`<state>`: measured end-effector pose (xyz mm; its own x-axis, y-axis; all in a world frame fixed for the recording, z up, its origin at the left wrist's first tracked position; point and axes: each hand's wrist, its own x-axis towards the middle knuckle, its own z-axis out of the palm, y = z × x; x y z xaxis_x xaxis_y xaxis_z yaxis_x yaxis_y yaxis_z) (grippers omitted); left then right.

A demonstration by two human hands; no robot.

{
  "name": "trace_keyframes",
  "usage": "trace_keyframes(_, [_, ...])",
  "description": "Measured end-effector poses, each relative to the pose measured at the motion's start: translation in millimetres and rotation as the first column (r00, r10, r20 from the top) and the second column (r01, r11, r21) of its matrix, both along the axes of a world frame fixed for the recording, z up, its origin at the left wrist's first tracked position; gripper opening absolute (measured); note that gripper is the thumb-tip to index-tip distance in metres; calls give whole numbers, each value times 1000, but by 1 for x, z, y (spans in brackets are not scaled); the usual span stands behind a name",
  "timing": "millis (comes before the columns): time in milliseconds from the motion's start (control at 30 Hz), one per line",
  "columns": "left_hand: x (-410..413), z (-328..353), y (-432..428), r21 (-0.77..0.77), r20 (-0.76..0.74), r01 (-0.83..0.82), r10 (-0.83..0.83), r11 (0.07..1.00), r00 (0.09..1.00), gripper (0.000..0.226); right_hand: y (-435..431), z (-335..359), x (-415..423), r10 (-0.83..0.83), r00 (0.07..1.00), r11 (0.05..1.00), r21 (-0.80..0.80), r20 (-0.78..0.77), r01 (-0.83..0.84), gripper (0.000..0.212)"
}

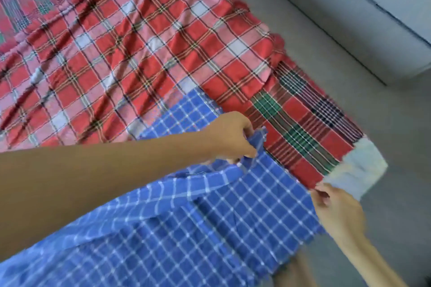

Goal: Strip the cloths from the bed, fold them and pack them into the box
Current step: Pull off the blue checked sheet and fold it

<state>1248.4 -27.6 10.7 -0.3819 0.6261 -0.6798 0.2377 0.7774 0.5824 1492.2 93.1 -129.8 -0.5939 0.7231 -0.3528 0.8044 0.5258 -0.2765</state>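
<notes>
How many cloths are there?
3. The blue cloth is nearest, gripped by the left hand. The red cloth is spread wide behind it. The red-green cloth peeks out beneath that at right. More may be hidden underneath.

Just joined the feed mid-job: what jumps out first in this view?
A blue checked cloth fills the lower middle, gripped by the left hand at its top and pinched by the right hand at its right edge. Behind it, a red plaid cloth lies spread across the upper left.
</notes>
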Motion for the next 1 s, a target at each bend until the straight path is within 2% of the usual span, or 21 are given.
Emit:
trace_keyframes(33, [23, 3, 9, 7, 61, -6, 6, 1000, 998, 5, 2, 0, 10, -38, 999, 999, -12, 27, 38, 5])
trace_keyframes(100, [75, 3, 31, 20, 170, -18, 14, 1000, 985, 12, 8, 0, 38, -147, 987, 986, -71, 71, 152, 13])
trace_keyframes(200, [150, 0, 61, 76, 223, -92, 73, 993, 972, 11, 14, -5, 78, -263, 958, 940, -194, 115, 281, 16])
trace_keyframes(233, [167, -5, 65, 77, 238, -153, 131, 985, 962, 9, 13, -7, 84, -294, 953, 915, -265, 73, 303, 12])
trace_keyframes(267, [185, -12, 71, 74, 234, -172, 151, 982, 960, 12, 14, -9, 92, -365, 930, 865, -353, 43, 356, 9])
trace_keyframes(333, [212, -35, 76, 95, 126, -121, 108, 988, 986, 9, 17, -24, 100, -522, 850, 730, -484, 61, 483, 32])
trace_keyframes(367, [220, -49, 75, 94, 58, -90, 85, 991, 995, 6, 19, -38, 102, -574, 816, 669, -534, 72, 517, 34])
trace_keyframes(433, [226, -76, 69, 43, -4, -84, 84, 996, 996, 9, 20, -62, 105, -671, 741, 557, -656, 6, 510, 38])
trace_keyframes(500, [225, -94, 58, -8, -5, -113, 113, 994, 994, 18, 22, -82, 108, -764, 645, 434, -759, -25, 486, 41])
trace_keyframes(533, [222, -97, 52, -28, 16, -138, 139, 990, 990, 22, 22, -84, 105, -777, 629, 392, -805, -31, 445, 37])
trace_keyframes(600, [227, -100, 43, -53, 73, -178, 181, 983, 981, 23, 24, -101, 113, -750, 662, 310, -891, -15, 331, 36])
trace_keyframes(667, [227, -103, 35, -74, 130, -204, 212, 976, 969, 33, 26, -112, 118, -684, 729, 251, -928, 30, 274, 49])
trace_keyframes(733, [229, -101, 32, -86, 178, -238, 250, 968, 952, 32, 26, -113, 128, -692, 714, 172, -936, 107, 306, 42])
trace_keyframes(767, [230, -100, 31, -88, 199, -254, 267, 963, 943, 24, 24, -110, 130, -725, 675, 133, -933, 137, 333, 34])
trace_keyframes(833, [229, -96, 29, -73, 283, -301, 310, 951, 908, 15, 21, -107, 137, -781, 610, 102, -936, 135, 338, 29])
trace_keyframes(900, [225, -87, 30, 0, 308, -317, 301, 948, 902, 12, 17, -103, 142, -815, 572, 113, -946, 88, 306, 27])
trace_keyframes(1000, [216, -54, 23, 138, 221, -277, 243, 951, 944, 15, 7, -81, 141, -840, 539, 145, -930, 65, 337, 17])
